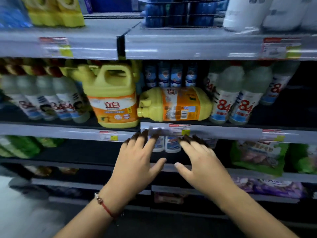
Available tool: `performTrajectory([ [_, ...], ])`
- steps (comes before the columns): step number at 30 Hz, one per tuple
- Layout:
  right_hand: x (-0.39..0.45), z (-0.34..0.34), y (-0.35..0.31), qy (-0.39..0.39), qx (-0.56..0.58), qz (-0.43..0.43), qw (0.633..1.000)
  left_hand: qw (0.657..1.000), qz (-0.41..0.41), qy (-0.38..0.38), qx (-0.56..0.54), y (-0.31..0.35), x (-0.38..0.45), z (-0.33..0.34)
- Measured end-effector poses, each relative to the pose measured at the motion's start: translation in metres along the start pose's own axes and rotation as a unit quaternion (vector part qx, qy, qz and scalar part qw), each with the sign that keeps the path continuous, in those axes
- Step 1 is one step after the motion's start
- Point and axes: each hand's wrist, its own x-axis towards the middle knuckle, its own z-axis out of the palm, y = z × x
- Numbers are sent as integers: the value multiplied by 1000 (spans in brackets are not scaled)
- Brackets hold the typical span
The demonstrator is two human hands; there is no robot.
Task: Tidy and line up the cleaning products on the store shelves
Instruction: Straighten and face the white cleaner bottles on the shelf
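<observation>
Both hands empty, raised side by side in front of the shelving, fingers spread and straight, palms away from camera. Left hand (137,162): fingertips reach up to the front edge of the middle shelf (68,133); red string bracelet (104,206) on that wrist. Right hand (199,162): fingertips just below the same edge, near the price tag (179,129). Fingertips of both are smeared by motion blur, so I cannot tell if they touch the edge.

Directly above the right hand: yellow detergent jug lying on its side (175,103), cap and handle pointing left, barcode facing out. Above the left hand: upright yellow detergent jug (113,97), orange label forward, just beside the toppled jug's cap end.

Right of the toppled jug: "84" disinfectant bottles (235,100), front pair leaning left, nearest one against the jug's base. Left of the upright jug: another row of white bottles (49,98), tilted. Behind the toppled jug: small blue-and-white bottles (169,74), upright.

Between and just beyond the two hands, one shelf down: white bottles (167,145). Right of the right hand: green refill pouch (257,153). Well above both hands, top shelf (205,45): yellow packs (56,12) on the left, dark blue bottles (180,12), white bottles on the right (267,12).
</observation>
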Motion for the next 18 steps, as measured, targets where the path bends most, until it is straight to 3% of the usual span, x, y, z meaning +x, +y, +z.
performTrajectory([
  [18,69,95,-251,-64,-16,-137,988,989,-144,22,25,-250,-115,-29],
])
